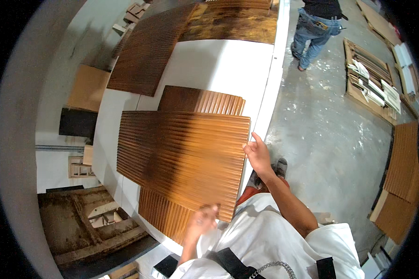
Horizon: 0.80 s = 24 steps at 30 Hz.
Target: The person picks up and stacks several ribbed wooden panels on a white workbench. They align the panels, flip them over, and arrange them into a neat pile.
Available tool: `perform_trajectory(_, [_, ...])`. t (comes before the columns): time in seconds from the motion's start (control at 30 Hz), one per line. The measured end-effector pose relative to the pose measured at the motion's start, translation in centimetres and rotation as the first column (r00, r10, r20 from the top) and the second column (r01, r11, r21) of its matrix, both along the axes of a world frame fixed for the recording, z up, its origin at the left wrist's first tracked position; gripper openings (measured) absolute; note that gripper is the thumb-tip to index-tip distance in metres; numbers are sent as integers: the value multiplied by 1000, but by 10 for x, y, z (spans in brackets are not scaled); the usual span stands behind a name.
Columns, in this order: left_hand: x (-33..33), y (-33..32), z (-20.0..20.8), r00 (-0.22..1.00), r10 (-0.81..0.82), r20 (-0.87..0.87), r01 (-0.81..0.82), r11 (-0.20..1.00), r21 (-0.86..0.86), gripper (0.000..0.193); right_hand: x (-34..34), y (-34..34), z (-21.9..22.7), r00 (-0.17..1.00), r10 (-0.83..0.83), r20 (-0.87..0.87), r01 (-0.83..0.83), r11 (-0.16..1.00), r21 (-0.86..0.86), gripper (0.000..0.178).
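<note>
A ribbed brown wood panel [186,149] lies in front of me, turned slightly across other panels on a long white table. My right hand [258,156] is at its right edge, thumb against the rim and index finger stretched past it; the lower fingers are partly hidden. Near the lower right corner of that panel is my left hand [202,223], smeared by motion with its fingers bent, so I cannot tell whether it grips the edge. One ribbed panel [165,216] shows under the near side, and another ribbed panel [205,100] sticks out beyond the far side.
The white table [237,65] also bears a large dark ribbed panel [149,51] and a stained brown board [228,23] farther off. A person in jeans [314,35] stands on the grey floor. Wood strips lie on a pallet [370,79] at right; a dark brown stand [84,232] is at lower left.
</note>
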<state>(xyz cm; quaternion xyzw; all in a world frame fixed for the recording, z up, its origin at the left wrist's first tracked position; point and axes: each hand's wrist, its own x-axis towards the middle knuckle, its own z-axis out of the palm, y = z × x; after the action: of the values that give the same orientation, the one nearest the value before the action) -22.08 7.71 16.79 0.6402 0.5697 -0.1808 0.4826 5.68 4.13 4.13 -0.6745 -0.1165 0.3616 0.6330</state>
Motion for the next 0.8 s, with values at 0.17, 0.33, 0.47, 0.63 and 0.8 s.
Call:
perform_trajectory(0.17, [72, 103, -19, 923, -340, 179, 28, 525, 851, 54, 1, 23, -3, 938, -72, 338, 99, 993, -65, 69])
perform_trajectory(0.33, [95, 146, -99, 879, -458, -134, 305, 323, 896, 63, -20, 42, 14, 944, -68, 324, 109, 988, -109, 66])
perform_trajectory(0.47, [109, 140, -99, 882, -447, -148, 314, 325, 892, 62, -81, 11, -11, 932, -114, 343, 139, 989, -50, 66])
perform_trajectory(0.63, [112, 136, -100, 891, -437, -126, 292, 337, 895, 63, -153, -48, 25, 999, 33, 36, -28, 991, -131, 64])
perform_trajectory(0.8, [96, 143, -92, 899, -434, -58, 282, 472, 835, 70, -178, -67, 14, 966, 137, 222, -133, 991, -30, 64])
